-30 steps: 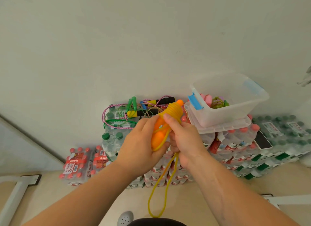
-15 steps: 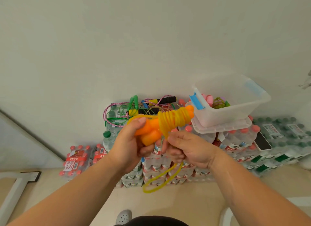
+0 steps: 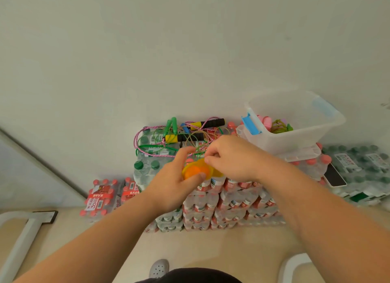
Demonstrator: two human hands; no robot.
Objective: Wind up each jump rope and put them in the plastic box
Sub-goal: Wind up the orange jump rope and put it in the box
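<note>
The orange-handled, yellow-corded jump rope is gripped in the left hand, its cord apparently pinched by the right hand. The clear plastic box lies beyond, rightward, nearer the right hand.

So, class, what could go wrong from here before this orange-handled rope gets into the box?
The right grip seems only to pinch the yellow cord against the orange handles held by the left grip; a slip could let the coils unwind. The loose ropes lie tangled just beyond, so the bundle might snag one. The plastic box rests on its lid atop bottle packs; a hard drop could shift it.
</note>
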